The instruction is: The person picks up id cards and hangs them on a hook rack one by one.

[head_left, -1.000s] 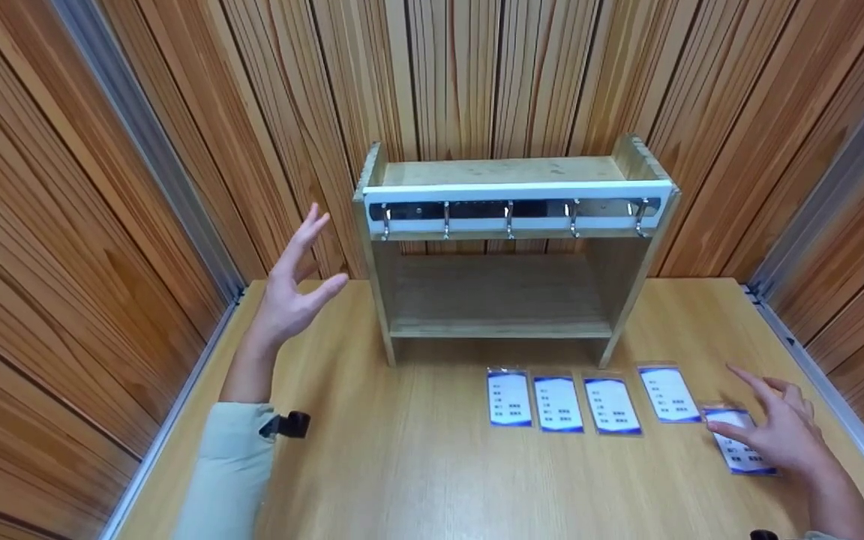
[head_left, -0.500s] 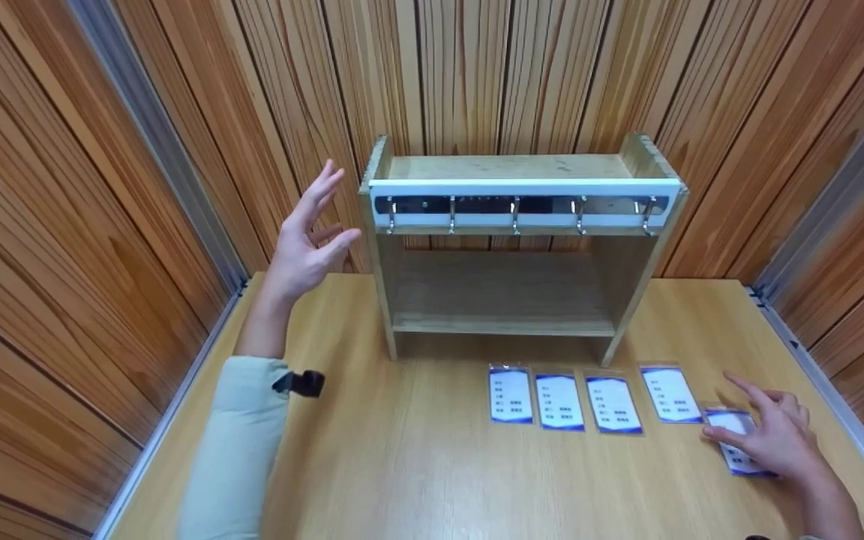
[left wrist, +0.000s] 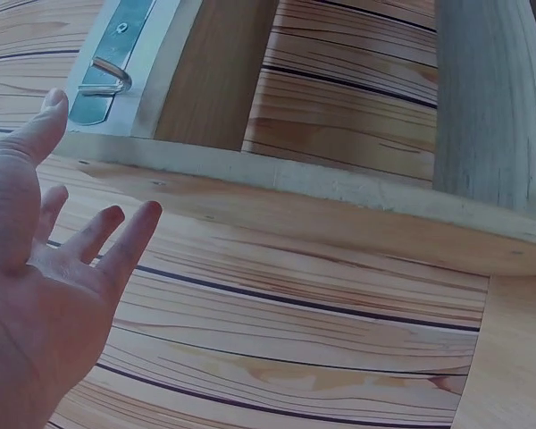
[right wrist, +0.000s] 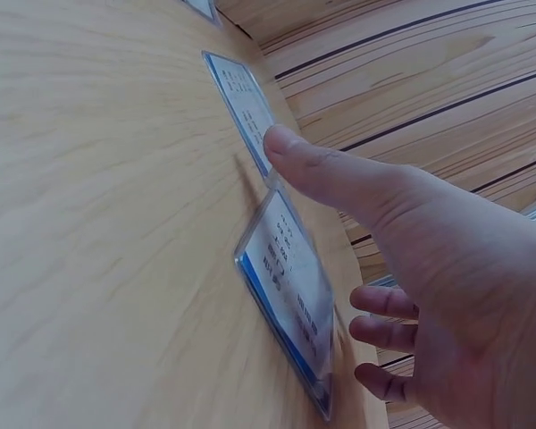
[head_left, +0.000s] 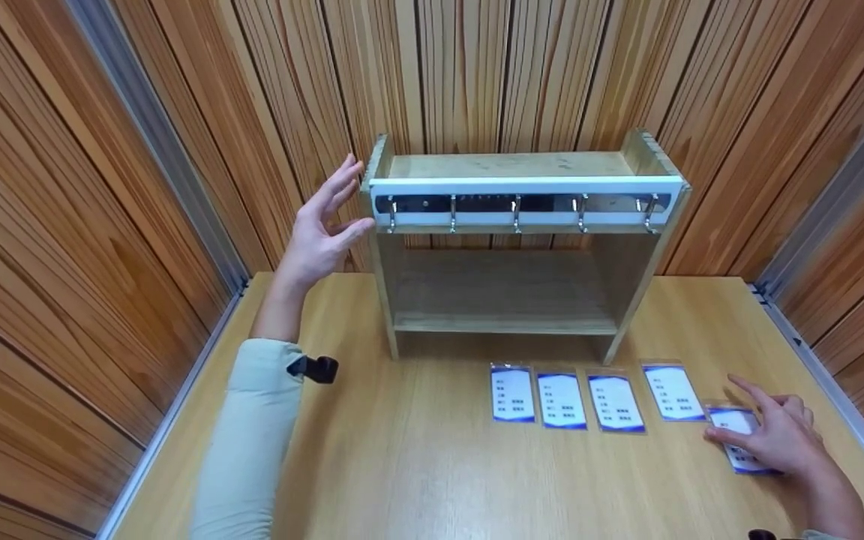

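My left hand (head_left: 319, 236) is raised beside the upper left side of a small wooden shelf (head_left: 503, 326), thumb and fingers apart, holding nothing. Its fingertips are close to the shelf's side edge; I cannot tell whether they touch. A white rail (head_left: 484, 220) with several metal hooks runs along the shelf's upper front; one hook (left wrist: 116, 79) shows near the thumb in the left wrist view. Over the rightmost card in a clear sleeve (right wrist: 290, 277) hovers my right hand (head_left: 781, 439), fingers spread and apart from it. Part of that card is hidden by this hand in the head view.
Several more sleeved cards, such as the leftmost card (head_left: 513, 394) and the one beside the right hand (head_left: 673, 392), lie in a row on the wooden table (head_left: 417, 465) before the shelf. Wood-panelled walls (head_left: 462, 75) enclose the table's back and sides.
My left hand has moved up and to the right, closer to the shelf's side. The right hand stays over the rightmost card, nearly unmoved. The cards have not moved.
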A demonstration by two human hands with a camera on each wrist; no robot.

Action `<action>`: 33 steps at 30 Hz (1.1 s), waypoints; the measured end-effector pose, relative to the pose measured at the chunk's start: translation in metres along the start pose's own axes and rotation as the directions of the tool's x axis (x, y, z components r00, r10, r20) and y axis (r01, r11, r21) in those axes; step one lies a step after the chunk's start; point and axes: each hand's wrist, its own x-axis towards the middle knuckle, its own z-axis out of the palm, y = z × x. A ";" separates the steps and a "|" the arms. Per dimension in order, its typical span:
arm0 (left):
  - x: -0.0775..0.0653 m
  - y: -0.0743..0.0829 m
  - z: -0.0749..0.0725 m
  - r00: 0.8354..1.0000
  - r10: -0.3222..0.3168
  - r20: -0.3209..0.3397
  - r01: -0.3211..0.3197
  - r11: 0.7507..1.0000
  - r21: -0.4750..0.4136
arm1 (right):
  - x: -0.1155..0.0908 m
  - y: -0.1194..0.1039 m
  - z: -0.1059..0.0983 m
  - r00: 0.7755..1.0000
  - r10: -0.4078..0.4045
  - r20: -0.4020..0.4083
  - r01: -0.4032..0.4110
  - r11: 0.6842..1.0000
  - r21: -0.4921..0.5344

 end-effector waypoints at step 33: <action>0.012 -0.009 0.016 0.999 -0.034 -0.036 0.035 0.999 0.028 | 0.002 0.003 -0.001 0.986 -0.165 -0.028 0.166 0.984 0.061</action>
